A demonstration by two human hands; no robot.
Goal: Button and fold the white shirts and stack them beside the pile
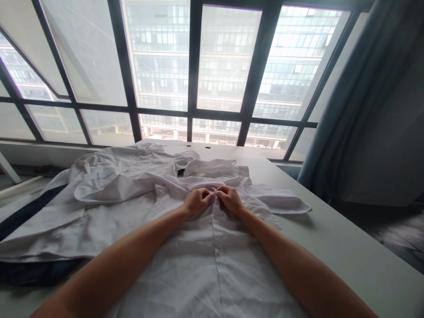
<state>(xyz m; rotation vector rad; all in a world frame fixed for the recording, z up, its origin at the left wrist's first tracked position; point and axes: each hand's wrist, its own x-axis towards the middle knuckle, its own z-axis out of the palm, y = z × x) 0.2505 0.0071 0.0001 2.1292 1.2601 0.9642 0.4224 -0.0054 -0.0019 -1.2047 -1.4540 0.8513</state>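
A crumpled white button-front shirt (212, 251) lies spread on the table, its front facing up. My left hand (198, 201) and my right hand (230, 198) meet at its placket, just below the collar. Fingers of both hands pinch the cloth there, and they hide whatever button they are at. Lower down the placket, a small white button (218, 252) shows. One rumpled sleeve (109, 176) lies folded across the upper left, and a flat cuff end (281, 201) sticks out to the right. A black neck label (180, 172) shows inside the collar.
The shirt rests on a white table (334, 221) whose right edge runs diagonally down to a dark floor. Dark navy cloth (29, 212) lies under the shirt's left side. A dark-framed window stands behind the table, with a blue-grey curtain (344, 110) at right.
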